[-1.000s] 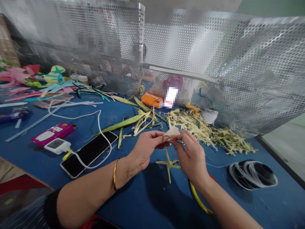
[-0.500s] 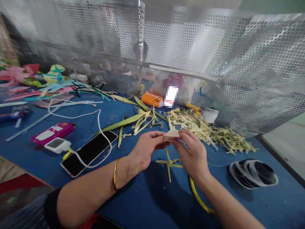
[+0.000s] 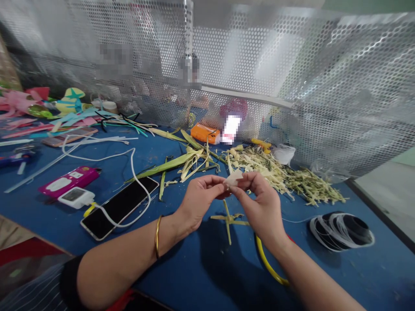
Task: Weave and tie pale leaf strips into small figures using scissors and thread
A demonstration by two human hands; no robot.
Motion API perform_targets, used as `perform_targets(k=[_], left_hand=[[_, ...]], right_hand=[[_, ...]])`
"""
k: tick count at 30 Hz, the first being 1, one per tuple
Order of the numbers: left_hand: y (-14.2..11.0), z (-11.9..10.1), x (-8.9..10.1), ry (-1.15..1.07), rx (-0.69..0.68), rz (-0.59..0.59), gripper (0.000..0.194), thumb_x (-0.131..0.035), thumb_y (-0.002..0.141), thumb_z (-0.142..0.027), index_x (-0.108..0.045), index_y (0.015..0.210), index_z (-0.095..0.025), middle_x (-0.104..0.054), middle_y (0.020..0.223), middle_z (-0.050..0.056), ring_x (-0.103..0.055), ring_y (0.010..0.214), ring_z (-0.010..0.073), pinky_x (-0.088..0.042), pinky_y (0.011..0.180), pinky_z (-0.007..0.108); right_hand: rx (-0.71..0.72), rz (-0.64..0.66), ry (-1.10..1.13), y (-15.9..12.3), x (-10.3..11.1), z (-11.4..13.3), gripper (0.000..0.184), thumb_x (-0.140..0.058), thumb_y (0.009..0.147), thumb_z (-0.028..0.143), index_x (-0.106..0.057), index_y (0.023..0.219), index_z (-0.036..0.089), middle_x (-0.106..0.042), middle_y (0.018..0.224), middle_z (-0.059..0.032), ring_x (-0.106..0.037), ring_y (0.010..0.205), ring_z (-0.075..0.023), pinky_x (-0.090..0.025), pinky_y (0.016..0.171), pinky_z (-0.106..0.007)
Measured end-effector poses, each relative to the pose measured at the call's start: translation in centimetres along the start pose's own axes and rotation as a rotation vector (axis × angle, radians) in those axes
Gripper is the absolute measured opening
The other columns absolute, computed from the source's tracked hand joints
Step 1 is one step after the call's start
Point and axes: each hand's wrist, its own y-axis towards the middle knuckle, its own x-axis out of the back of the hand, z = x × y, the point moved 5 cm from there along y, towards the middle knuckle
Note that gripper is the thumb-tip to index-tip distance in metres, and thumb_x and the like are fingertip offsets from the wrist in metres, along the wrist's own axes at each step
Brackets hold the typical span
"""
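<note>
From where I stand, the left hand (image 3: 194, 201) and right hand (image 3: 263, 209) both pinch a pale piece (image 3: 234, 177); a cross (image 3: 228, 219) lies near on the table (image 3: 181, 276).

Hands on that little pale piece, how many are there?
2. The left hand pinches the pale piece from the left, the right hand from the right. Parts of both are hidden; no third hand shows there.

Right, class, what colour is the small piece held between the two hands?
The small piece is pale cream, seen best in the head view.
</note>
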Motion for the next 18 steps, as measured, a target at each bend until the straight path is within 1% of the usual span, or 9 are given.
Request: perform_targets(k=[2, 5, 9, 12, 14, 16, 18], left_hand=[[0.0, -0.1, -0.1, 0.009, -0.003, 0.016, 0.014, -0.077, 0.066, -0.021, -0.072, 0.077, -0.014, -0.07, 0.072, 0.003, -0.063, 0.069, 0.0129, -0.05, 0.076, 0.03], [0.1, -0.2, -0.1, -0.002, 0.015, 0.036, 0.013, -0.078, 0.065, -0.022, -0.072, 0.074, -0.015, -0.07, 0.072, 0.002, -0.062, 0.068, 0.0122, -0.05, 0.077, 0.03], [0.3, 0.1, 0.0, -0.053, 0.072, 0.034, 0.014, -0.079, 0.066, -0.024, -0.072, 0.074, -0.015, -0.07, 0.071, 0.002, -0.063, 0.066, 0.0116, -0.051, 0.074, 0.028], [0.4, 0.3, 0.2, -0.083, 0.106, 0.011, 0.016, -0.079, 0.065, -0.023, -0.071, 0.074, -0.014, -0.069, 0.069, 0.002, -0.063, 0.064, 0.0113, -0.05, 0.071, 0.027], [0.5, 0.4, 0.4, -0.107, 0.128, -0.005, 0.016, -0.079, 0.065, -0.023, -0.07, 0.075, -0.013, -0.068, 0.068, 0.002, -0.063, 0.063, 0.0111, -0.05, 0.07, 0.027], [0.5, 0.5, 0.5, -0.13, 0.148, -0.007, 0.016, -0.079, 0.065, -0.022, -0.069, 0.074, -0.013, -0.068, 0.069, 0.002, -0.062, 0.062, 0.0108, -0.049, 0.069, 0.026], [0.5, 0.5, 0.5, -0.138, 0.159, -0.005, 0.015, -0.078, 0.066, -0.02, -0.069, 0.074, -0.013, -0.068, 0.069, 0.002, -0.062, 0.062, 0.0105, -0.049, 0.069, 0.026]], right_hand=[[-0.011, -0.002, 0.013, 0.1, 0.0, -0.1, 0.015, -0.065, 0.08, 0.023, -0.052, 0.088, 0.022, -0.062, 0.072, 0.0017, -0.058, 0.066, -0.0143, -0.048, 0.065, -0.029], [-0.013, -0.002, 0.007, 0.2, 0.1, -0.2, 0.015, -0.066, 0.08, 0.023, -0.051, 0.083, 0.022, -0.057, 0.068, 0.0035, -0.055, 0.063, -0.0129, -0.046, 0.061, -0.027], [0.034, 0.017, -0.009, 0.2, 0.1, -0.1, 0.01, -0.062, 0.083, 0.023, -0.053, 0.085, 0.022, -0.057, 0.071, 0.0029, -0.055, 0.065, -0.013, -0.046, 0.063, -0.028], [0.131, 0.002, -0.152, 0.1, 0.3, 0.2, 0.007, -0.061, 0.085, 0.023, -0.055, 0.088, 0.023, -0.062, 0.078, 0.001, -0.058, 0.072, -0.0158, -0.046, 0.069, -0.031], [0.23, 0.012, -0.258, -0.1, 0.2, 0.6, 0.004, -0.059, 0.087, 0.022, -0.057, 0.089, 0.025, -0.064, 0.081, 0.0, -0.06, 0.077, -0.0176, -0.046, 0.073, -0.033], [0.325, 0.052, -0.297, -0.2, 0.0, 1.0, 0.006, -0.056, 0.089, 0.021, -0.059, 0.089, 0.025, -0.066, 0.084, -0.0011, -0.061, 0.082, -0.0187, -0.046, 0.078, -0.034], [0.372, 0.078, -0.293, -0.2, -0.1, 1.2, 0.01, -0.053, 0.091, 0.02, -0.061, 0.088, 0.025, -0.067, 0.086, -0.0023, -0.062, 0.085, -0.0194, -0.046, 0.081, -0.036]])
